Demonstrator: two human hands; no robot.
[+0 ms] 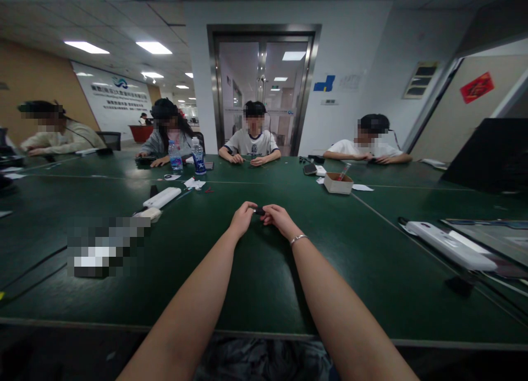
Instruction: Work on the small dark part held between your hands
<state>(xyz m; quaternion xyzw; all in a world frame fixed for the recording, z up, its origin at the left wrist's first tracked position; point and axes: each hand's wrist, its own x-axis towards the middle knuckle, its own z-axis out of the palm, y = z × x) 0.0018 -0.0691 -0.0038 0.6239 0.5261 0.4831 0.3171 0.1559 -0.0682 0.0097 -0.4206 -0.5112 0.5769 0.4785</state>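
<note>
Both my arms reach out over the dark green table (pixel 256 282). My left hand (pixel 242 217) and my right hand (pixel 279 219) meet just above the tabletop, fingers curled and pinched together. Between the fingertips sits a small black object (pixel 259 211), gripped from both sides. It is too small to name. A thin bracelet (pixel 298 238) circles my right wrist.
A white power strip (pixel 161 197) lies to the left, another white strip (pixel 451 246) to the right. A small cardboard box (pixel 337 183), phones and two water bottles (pixel 198 156) stand further back. Several people sit along the far side. A dark laptop lid (pixel 490 153) stands far right.
</note>
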